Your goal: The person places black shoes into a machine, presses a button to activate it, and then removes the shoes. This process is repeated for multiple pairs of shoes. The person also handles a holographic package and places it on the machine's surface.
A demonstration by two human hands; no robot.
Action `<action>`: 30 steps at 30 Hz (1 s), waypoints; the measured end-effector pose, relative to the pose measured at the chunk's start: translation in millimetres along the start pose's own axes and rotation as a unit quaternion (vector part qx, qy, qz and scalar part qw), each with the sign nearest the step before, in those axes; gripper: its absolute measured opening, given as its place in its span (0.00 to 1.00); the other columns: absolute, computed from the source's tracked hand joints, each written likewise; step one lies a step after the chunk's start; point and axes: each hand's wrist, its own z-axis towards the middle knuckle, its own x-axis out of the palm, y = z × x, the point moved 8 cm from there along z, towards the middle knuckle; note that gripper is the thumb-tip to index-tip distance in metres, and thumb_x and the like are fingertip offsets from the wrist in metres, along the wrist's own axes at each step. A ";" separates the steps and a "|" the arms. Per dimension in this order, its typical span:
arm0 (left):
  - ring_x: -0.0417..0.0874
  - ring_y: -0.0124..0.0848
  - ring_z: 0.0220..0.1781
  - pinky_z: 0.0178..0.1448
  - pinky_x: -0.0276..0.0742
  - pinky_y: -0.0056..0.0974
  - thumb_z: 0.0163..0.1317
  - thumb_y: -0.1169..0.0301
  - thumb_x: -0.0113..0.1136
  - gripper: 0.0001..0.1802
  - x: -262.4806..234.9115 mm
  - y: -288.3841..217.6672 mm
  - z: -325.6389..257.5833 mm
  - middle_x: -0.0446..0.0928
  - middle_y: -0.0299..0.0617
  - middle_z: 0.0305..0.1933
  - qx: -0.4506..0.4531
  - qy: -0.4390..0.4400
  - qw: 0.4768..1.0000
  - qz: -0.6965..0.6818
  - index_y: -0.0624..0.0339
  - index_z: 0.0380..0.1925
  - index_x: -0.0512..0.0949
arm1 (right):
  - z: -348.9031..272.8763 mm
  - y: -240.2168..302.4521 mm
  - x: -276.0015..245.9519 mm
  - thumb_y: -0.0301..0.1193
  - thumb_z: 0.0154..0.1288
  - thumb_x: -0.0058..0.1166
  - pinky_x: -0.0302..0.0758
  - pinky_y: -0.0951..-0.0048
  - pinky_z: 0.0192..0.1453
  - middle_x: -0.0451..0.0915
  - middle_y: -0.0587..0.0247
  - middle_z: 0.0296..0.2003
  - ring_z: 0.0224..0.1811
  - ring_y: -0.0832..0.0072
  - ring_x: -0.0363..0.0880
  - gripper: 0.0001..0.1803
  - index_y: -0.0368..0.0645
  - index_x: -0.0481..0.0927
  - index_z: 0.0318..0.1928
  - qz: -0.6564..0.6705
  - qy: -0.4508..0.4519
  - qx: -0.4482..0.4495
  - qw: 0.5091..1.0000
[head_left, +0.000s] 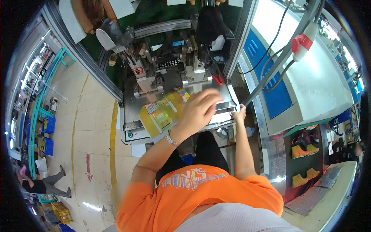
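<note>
My left hand (pixel 198 110), with a watch (pixel 170 138) on its wrist, hovers over the front of a metal machine table (pixel 131 116). Its fingers are loosely bent, slightly blurred and hold nothing I can see. Below and left of it lies a shiny yellow packet or sheet (pixel 160 115) with pale labels, partly covered by the hand. My right hand (pixel 240 113) rests at the table's right front corner, thumb by a small round button (pixel 232 113); its fingers are partly apart. Red-handled pliers, or a similar tool (pixel 217 79), lie behind my left hand.
Metal clamps (pixel 147 83) and a second fixture (pixel 196 74) stand on the table, framed by aluminium posts (pixel 239 34). A green button (pixel 130 135) sits at the left front. On the right are a white and blue machine (pixel 309 85) and yellow shoes (pixel 300 151). Another person (pixel 44 185) is far left.
</note>
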 end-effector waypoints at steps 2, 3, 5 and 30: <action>0.78 0.38 0.35 0.40 0.74 0.37 0.50 0.77 0.53 0.08 -2.9 -13.5 27.8 0.68 0.45 0.49 0.021 0.013 0.999 0.022 0.55 0.31 0.73 | -3.4 -2.1 -3.5 0.27 0.34 0.64 0.62 0.64 0.57 0.68 0.55 0.51 0.54 0.58 0.63 0.40 0.48 0.62 0.54 -0.012 -0.017 0.020 1.000; 0.78 0.40 0.35 0.40 0.75 0.38 0.50 0.77 0.53 0.07 -5.2 -12.8 45.0 0.66 0.47 0.51 0.008 0.019 0.999 0.047 0.55 0.31 0.72 | -0.3 -4.3 -2.4 0.27 0.35 0.63 0.61 0.65 0.57 0.68 0.54 0.51 0.54 0.58 0.64 0.41 0.48 0.61 0.55 -0.004 -0.014 0.025 1.000; 0.79 0.43 0.33 0.39 0.75 0.41 0.49 0.76 0.53 0.06 -5.7 -5.1 77.6 0.62 0.51 0.55 -0.015 0.027 0.995 0.096 0.56 0.30 0.71 | 3.4 -24.2 3.1 0.27 0.36 0.63 0.61 0.65 0.58 0.68 0.54 0.51 0.54 0.58 0.64 0.42 0.47 0.60 0.56 0.090 0.012 0.083 0.992; 0.76 0.48 0.29 0.34 0.73 0.45 0.43 0.74 0.55 0.10 -3.1 43.7 120.7 0.63 0.53 0.52 0.025 0.049 0.950 0.307 0.59 0.26 0.66 | -41.9 17.6 -25.7 0.36 0.51 0.53 0.67 0.62 0.46 0.75 0.61 0.41 0.45 0.62 0.71 0.17 0.48 0.72 0.43 0.030 -0.248 0.018 0.968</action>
